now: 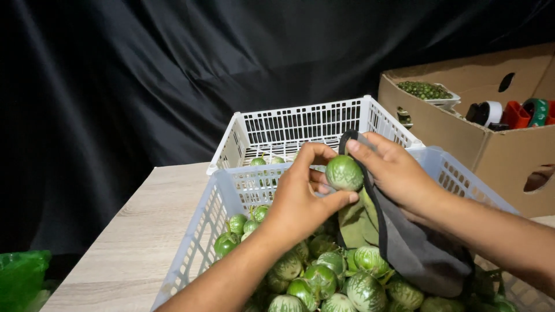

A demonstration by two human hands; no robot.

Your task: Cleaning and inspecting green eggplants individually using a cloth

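Observation:
My left hand (300, 199) holds a small round green eggplant (344, 172) between thumb and fingers, above the near white basket (196, 242). My right hand (396, 170) grips a grey cloth (416, 245) and touches the eggplant with its fingertips. The cloth hangs down from that hand into the basket. Several more green striped eggplants (324, 277) fill the near basket beneath both hands. Behind it stands a second white basket (300, 124) with a few eggplants (258, 161) showing at its bottom.
A cardboard box (462, 133) at the right holds a tray of small green vegetables (425, 90) and rolls of tape (509, 114). Both baskets rest on a light wooden table (133, 231). A green plastic bag (20, 277) lies at the lower left. Black drape hangs behind.

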